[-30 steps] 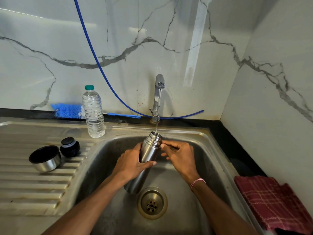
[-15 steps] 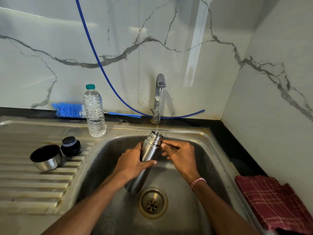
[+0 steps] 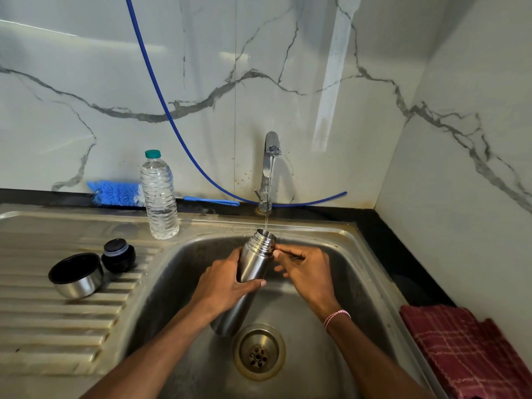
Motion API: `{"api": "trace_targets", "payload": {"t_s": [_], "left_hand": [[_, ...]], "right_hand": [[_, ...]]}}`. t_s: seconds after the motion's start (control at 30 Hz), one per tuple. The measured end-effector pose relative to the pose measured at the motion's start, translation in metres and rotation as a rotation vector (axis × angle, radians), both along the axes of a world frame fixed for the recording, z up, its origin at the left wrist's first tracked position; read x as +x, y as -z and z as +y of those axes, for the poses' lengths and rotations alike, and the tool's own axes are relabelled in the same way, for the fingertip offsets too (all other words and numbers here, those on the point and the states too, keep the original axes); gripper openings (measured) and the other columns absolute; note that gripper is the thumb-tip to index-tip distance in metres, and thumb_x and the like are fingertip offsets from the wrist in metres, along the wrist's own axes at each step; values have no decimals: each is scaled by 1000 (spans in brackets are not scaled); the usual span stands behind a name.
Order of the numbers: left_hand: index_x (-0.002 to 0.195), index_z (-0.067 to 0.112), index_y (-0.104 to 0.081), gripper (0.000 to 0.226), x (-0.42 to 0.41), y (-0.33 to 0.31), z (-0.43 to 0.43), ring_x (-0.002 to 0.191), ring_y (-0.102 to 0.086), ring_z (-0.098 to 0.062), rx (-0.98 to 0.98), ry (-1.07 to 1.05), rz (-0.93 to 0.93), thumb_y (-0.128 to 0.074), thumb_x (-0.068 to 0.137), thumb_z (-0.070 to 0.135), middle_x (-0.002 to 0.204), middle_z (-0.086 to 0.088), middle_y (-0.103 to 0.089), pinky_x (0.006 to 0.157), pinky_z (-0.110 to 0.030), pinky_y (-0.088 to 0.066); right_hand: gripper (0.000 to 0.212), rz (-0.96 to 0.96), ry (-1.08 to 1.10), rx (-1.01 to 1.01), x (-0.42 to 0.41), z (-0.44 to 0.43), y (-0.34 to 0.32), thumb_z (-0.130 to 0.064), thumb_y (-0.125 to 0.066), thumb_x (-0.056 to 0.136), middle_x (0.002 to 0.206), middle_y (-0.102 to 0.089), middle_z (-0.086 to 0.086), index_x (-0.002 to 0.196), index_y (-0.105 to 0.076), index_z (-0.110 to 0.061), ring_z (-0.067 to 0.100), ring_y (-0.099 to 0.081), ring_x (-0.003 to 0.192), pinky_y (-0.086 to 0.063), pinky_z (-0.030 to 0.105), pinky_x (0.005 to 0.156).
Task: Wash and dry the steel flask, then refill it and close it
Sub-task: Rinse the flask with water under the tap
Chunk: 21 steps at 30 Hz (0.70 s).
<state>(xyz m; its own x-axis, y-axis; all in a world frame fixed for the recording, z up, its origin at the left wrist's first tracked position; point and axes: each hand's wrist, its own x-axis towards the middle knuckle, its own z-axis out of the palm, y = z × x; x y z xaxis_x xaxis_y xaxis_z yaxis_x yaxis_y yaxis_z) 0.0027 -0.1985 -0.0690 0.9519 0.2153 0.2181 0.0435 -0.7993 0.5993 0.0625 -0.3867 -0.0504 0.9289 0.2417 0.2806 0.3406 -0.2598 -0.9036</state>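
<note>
The open steel flask point(image 3: 253, 263) tilts over the sink basin point(image 3: 359, 283), its threaded mouth under a thin stream of water from the tap point(image 3: 270, 156). My left hand point(image 3: 224, 286) grips the flask's body from the left. My right hand point(image 3: 305, 272) is beside the neck, its fingertips touching the flask just below the threads. On the draining board to the left stand the steel cup lid point(image 3: 76, 276) and the black stopper point(image 3: 118, 255).
A clear plastic water bottle point(image 3: 159, 197) stands at the sink's back edge, with a blue bottle brush point(image 3: 118, 193) behind it. A blue hose point(image 3: 161, 110) hangs down the marble wall. A red checked cloth point(image 3: 466, 349) lies on the right counter. The drain point(image 3: 259, 351) sits below the flask.
</note>
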Motion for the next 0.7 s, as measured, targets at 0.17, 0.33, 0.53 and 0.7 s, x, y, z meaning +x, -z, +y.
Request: {"api": "trace_targets", "payload": {"t_s": [0.17, 0.33, 0.53, 0.7], "left_hand": [[147, 29, -44, 87, 1, 0, 1, 110, -68, -17, 17, -4, -3, -76, 76, 68, 129, 2, -68, 94, -39, -57], [148, 27, -43, 88, 0, 0, 1, 110, -68, -15, 13, -2, -10, -77, 77, 65, 130, 1, -68, 94, -36, -57], [148, 25, -42, 86, 0, -1, -1, 111, -67, -14, 0, 7, -1, -78, 79, 61, 133, 0, -66, 94, -32, -57], [148, 26, -43, 86, -2, -3, 0, 109, -67, -14, -2, 14, 9, -78, 78, 62, 130, 1, -67, 93, -35, -58]], "right_hand": [[24, -8, 10, 7, 1, 1, 0, -14, -78, 92, 102, -80, -5, 116, -78, -17, 7, -77, 74, -62, 24, 70], [23, -13, 3, 9, -1, 0, -1, -13, -77, 92, 100, -80, -6, 115, -78, -17, 7, -77, 74, -61, 22, 68], [24, -10, 2, -11, -2, 0, -1, -15, -76, 93, 102, -79, -5, 116, -77, -17, 6, -76, 76, -62, 23, 71], [23, 3, 8, 10, -3, 0, -2, -16, -77, 92, 100, -79, -7, 115, -77, -18, 6, -76, 76, -62, 24, 71]]}}
